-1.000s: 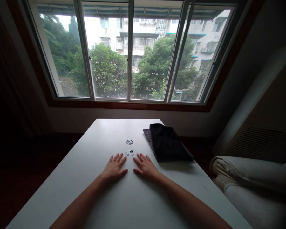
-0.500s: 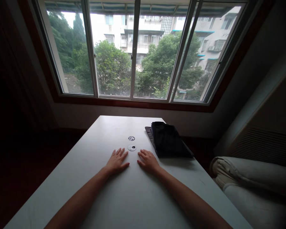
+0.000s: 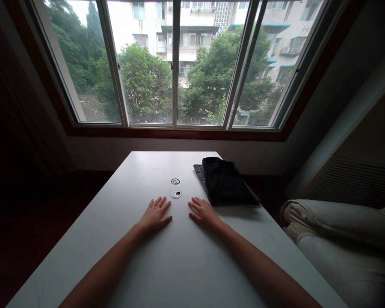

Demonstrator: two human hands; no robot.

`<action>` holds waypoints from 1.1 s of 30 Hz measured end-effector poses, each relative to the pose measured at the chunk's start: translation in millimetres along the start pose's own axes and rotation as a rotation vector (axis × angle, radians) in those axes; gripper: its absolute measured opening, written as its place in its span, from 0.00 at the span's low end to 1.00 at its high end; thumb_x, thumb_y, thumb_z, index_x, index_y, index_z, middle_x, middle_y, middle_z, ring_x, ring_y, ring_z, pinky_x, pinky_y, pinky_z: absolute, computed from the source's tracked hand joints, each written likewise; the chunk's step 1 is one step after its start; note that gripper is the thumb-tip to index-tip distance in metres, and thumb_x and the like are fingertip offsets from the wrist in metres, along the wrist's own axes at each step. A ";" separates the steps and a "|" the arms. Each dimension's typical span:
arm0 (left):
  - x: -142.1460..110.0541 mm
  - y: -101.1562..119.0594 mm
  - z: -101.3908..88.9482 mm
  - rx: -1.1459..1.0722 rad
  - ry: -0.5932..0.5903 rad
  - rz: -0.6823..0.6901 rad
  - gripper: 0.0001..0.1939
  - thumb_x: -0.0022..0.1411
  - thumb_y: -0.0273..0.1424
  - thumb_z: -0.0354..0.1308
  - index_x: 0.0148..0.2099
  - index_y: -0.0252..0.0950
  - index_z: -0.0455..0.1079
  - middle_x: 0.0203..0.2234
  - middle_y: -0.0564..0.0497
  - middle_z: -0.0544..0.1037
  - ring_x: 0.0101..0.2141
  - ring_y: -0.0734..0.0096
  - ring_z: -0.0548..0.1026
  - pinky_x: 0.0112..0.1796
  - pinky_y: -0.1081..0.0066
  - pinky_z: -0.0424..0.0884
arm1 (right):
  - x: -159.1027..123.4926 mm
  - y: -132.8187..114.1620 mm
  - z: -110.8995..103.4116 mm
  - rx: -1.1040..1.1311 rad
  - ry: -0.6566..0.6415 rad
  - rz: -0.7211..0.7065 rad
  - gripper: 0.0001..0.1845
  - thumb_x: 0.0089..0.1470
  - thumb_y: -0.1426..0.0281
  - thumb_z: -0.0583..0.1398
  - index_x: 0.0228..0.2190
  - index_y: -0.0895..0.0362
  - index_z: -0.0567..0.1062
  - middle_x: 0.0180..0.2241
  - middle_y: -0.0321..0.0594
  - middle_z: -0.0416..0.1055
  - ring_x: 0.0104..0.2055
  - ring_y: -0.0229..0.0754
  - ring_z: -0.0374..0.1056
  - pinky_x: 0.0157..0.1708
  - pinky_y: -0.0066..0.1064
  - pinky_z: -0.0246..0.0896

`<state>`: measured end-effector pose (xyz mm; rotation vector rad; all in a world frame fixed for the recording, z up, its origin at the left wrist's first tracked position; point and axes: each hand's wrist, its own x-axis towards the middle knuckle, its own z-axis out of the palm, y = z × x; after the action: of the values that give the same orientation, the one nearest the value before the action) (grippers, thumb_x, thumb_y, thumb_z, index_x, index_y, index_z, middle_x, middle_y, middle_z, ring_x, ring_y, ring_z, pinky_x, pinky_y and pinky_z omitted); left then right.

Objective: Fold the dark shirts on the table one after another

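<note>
My left hand (image 3: 155, 215) lies palm down on the white table (image 3: 167, 269), its fingers spread and holding nothing. Opposite it, my right hand (image 3: 204, 214) also rests flat with fingers apart, close to the near left corner of a folded black cloth (image 3: 227, 182). The cloth lies over a dark grey piece (image 3: 200, 175) that shows along its left side. Just beyond my hands, two round discs or hole covers (image 3: 175, 194) sit in the tabletop, one behind the other; the nearer has a dark opening.
Past the table's far edge is a wide window (image 3: 175, 126) with trees and a building outside. At the right, beside the table, stands a pale padded seat or sofa (image 3: 343, 222). Dark floor (image 3: 28, 231) shows on the left.
My right hand has shifted slightly to the right, widening the gap between the hands. The view has tilted down a little. The cloth has stayed in place.
</note>
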<state>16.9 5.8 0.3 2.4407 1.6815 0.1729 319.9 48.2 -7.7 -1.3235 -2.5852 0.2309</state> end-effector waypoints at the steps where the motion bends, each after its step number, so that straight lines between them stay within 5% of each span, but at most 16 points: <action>1: -0.1 0.2 0.2 0.004 -0.002 -0.002 0.40 0.68 0.59 0.43 0.75 0.47 0.50 0.75 0.48 0.44 0.73 0.49 0.40 0.69 0.46 0.38 | -1.6 0.4 -1.0 0.002 -0.001 -0.002 0.33 0.65 0.50 0.54 0.66 0.50 0.66 0.71 0.45 0.53 0.73 0.53 0.47 0.71 0.48 0.42; 14: 0.7 -2.1 4.5 0.021 0.032 0.009 0.39 0.69 0.58 0.43 0.74 0.46 0.52 0.74 0.48 0.47 0.73 0.51 0.43 0.69 0.48 0.38 | -0.3 -4.1 -2.4 -0.019 0.001 -0.011 0.33 0.66 0.51 0.53 0.66 0.51 0.66 0.71 0.47 0.53 0.73 0.53 0.46 0.71 0.48 0.38; 23: 28.6 -8.1 -0.4 0.018 -0.050 0.033 0.44 0.66 0.63 0.41 0.76 0.48 0.46 0.75 0.49 0.42 0.73 0.48 0.39 0.68 0.45 0.37 | 28.7 -10.4 -10.2 -0.001 -0.194 -0.027 0.43 0.62 0.45 0.54 0.71 0.51 0.55 0.74 0.48 0.39 0.75 0.58 0.35 0.70 0.56 0.26; 28: 45.6 -7.0 1.3 0.012 -0.026 -0.035 0.42 0.68 0.61 0.40 0.76 0.48 0.45 0.75 0.49 0.42 0.73 0.49 0.39 0.68 0.45 0.35 | 45.3 -20.6 -2.6 -0.017 -0.165 0.033 0.45 0.63 0.40 0.49 0.72 0.49 0.51 0.74 0.47 0.35 0.75 0.60 0.30 0.68 0.62 0.20; 33: 42.6 -0.6 8.2 0.027 0.047 -0.106 0.43 0.67 0.61 0.39 0.76 0.46 0.46 0.75 0.47 0.44 0.73 0.48 0.39 0.68 0.45 0.34 | 42.5 -20.2 2.7 -0.040 -0.109 0.029 0.43 0.63 0.40 0.48 0.71 0.47 0.54 0.74 0.46 0.39 0.75 0.57 0.33 0.70 0.56 0.23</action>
<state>33.1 45.1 -8.0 2.3773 1.8393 0.1967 279.3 70.9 0.1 -1.3997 -2.6751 0.2654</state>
